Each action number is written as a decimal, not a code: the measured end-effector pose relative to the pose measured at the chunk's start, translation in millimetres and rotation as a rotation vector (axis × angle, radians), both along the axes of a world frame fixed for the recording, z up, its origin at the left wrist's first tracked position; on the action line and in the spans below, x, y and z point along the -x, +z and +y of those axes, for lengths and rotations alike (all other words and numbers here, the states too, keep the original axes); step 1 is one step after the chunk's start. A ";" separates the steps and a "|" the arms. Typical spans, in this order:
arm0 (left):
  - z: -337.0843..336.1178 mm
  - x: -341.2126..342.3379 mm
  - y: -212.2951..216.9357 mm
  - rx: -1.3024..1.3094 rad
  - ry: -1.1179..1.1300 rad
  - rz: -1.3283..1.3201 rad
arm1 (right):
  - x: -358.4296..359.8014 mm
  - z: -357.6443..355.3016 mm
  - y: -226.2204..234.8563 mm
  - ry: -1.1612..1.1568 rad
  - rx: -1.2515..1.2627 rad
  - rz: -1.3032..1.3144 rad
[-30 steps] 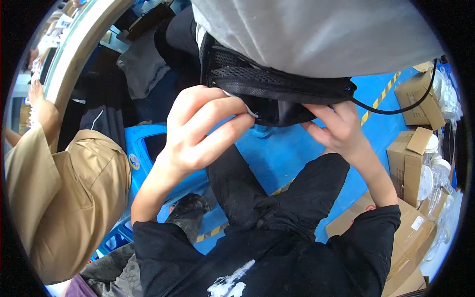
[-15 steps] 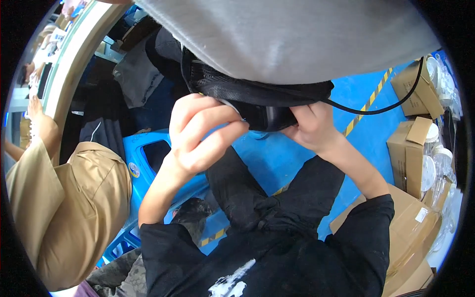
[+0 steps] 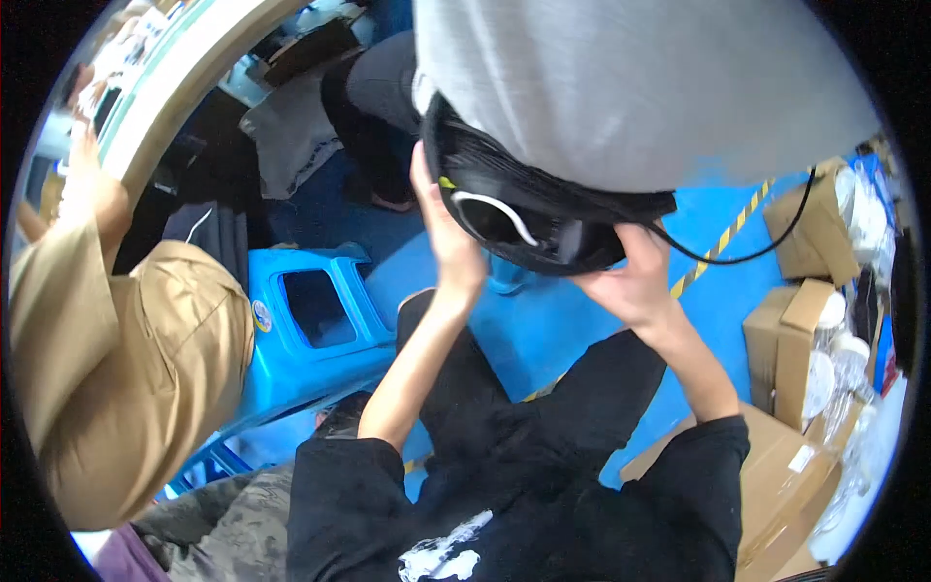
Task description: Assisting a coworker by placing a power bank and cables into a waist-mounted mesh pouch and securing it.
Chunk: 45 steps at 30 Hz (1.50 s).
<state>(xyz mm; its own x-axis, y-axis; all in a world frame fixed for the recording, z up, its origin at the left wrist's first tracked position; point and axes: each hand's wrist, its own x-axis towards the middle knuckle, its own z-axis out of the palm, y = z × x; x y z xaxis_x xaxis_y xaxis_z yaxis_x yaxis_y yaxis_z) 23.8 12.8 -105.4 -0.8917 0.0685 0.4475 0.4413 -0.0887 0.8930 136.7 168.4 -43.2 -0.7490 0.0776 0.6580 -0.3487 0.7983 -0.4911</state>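
An opened black pouch (image 3: 572,257) with a zipper hangs below the grey cloth (image 3: 621,87) that fills the top of the view. Along its left side lies my left hand (image 3: 452,242), thumb side up, its fingers mostly hidden behind the pouch. My right hand (image 3: 635,281) grips the lower right corner, thumb on the near face. Inside the opening a curved white cable (image 3: 499,209) shows, with a small yellow-green spot (image 3: 446,182) at the left edge. A black cord (image 3: 737,260) runs from the pouch's right side and arcs toward the right.
At left stand a blue plastic stool (image 3: 320,359) and a person in tan clothing (image 3: 175,369). Cardboard boxes (image 3: 786,349) with clear plastic containers (image 3: 849,364) line the right side. Yellow-black tape (image 3: 727,238) crosses the blue floor.
My left hand has released its pinch at the pouch's opening and moved to the outer left side. The pouch now tilts toward me, its inside and the white cable more visible.
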 end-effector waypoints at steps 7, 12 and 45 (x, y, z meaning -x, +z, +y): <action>28.9 -0.5 0.1 -0.323 -0.036 -0.019 | -0.2 6.1 -1.0 -0.009 -0.037 0.020; 30.5 -1.4 18.2 -0.175 0.059 0.073 | 3.1 6.5 0.9 -0.019 -0.066 0.003; -39.4 -15.4 159.9 1.249 -0.552 0.627 | 2.8 5.8 -18.3 -0.048 -0.066 0.036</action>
<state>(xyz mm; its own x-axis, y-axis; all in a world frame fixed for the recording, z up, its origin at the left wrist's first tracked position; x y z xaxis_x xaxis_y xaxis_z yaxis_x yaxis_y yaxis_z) 39.3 -26.5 54.5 -0.3185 0.9379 0.1378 0.9361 0.2883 0.2014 133.9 174.2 -61.5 -0.7216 0.0684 0.6889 -0.3257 0.8445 -0.4250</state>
